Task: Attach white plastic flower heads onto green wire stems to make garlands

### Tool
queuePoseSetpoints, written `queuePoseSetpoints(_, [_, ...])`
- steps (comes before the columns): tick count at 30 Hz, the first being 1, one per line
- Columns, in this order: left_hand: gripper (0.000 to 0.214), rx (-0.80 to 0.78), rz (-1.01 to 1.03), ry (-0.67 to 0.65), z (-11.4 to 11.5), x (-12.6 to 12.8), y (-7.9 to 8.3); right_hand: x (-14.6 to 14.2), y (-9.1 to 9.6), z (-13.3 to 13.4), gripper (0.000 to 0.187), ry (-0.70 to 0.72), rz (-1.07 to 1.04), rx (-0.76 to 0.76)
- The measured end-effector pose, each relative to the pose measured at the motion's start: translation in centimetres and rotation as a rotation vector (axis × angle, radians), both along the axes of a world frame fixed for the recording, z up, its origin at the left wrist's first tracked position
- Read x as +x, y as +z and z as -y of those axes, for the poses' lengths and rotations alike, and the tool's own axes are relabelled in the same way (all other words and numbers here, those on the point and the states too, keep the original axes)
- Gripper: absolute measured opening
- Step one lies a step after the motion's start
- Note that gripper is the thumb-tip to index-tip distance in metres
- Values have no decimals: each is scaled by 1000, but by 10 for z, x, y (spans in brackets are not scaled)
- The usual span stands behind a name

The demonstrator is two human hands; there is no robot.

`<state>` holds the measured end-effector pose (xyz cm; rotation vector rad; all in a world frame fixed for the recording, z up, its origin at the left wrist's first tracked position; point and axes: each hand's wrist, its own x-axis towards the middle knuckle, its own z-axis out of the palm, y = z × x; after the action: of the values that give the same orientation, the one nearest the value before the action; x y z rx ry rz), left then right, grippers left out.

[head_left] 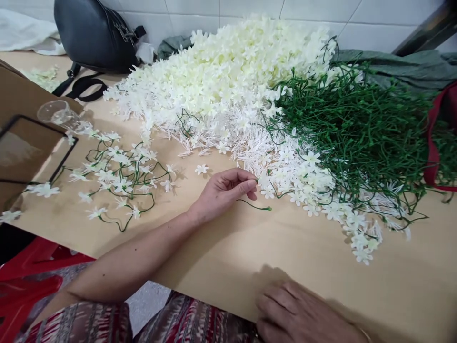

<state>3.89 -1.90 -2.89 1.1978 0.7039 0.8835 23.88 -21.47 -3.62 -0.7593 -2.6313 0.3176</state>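
Note:
My left hand (224, 190) lies on the wooden table (285, 257), fingers pinched together at the edge of a spread of white artificial flowers (228, 81), with a thin green stem (255, 207) just under the fingertips. My right hand (300, 314) rests flat at the table's near edge, fingers stretched out and holding nothing. A tangle of bare green stems (357, 124) lies to the right of the flower pile. Finished sprigs with white blossoms (121, 176) lie to the left of my left hand.
A black bag (94, 33) stands at the back left. A clear plastic cup (59, 113) lies beside a cardboard box (21, 138) at the left edge. Green cloth (410, 64) and a red strap (433, 143) are at the right. A red stool (28, 276) is below.

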Motion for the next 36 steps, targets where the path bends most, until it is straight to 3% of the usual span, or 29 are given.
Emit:
queuePoseSetpoints(2, [36,8,10,1,0,0,0,11,-10,-10,17,-28,59,9])
queuePoseSetpoints(5, [33,11,6,26,0,1,1,34,-13,-45,20,-186,92,64])
queuePoseSetpoints(8, [34,7,-6,37,1,1,1,45,-4,-85,40,-461,174,246])
queuePoseSetpoints(11, [35,14,11,19,1,2,0,36,16,-112,21,-640,-51,349])
queuePoseSetpoints(13, [32,24,11,7,1,2,-1,25,30,-121,10,-691,-312,221])
queuePoseSetpoints(16, [28,47,-18,-3,2,3,-2,10,41,-128,5,-727,-592,-98])
queuePoseSetpoints(20, [31,114,-72,-22,4,4,-2,5,32,-130,26,-715,-749,-466])
queuePoseSetpoints(23, [33,195,-137,-40,6,4,-2,7,21,-131,21,-657,-823,-658])
queuePoseSetpoints(26, [31,239,-172,-55,6,3,-3,9,17,-133,7,-589,-877,-748])
queuePoseSetpoints(30, [31,225,-183,-78,7,3,-2,11,16,-137,15,-576,-902,-842])
queuePoseSetpoints(36, [28,311,-248,-88,6,3,0,12,13,-140,18,-580,-899,-828])
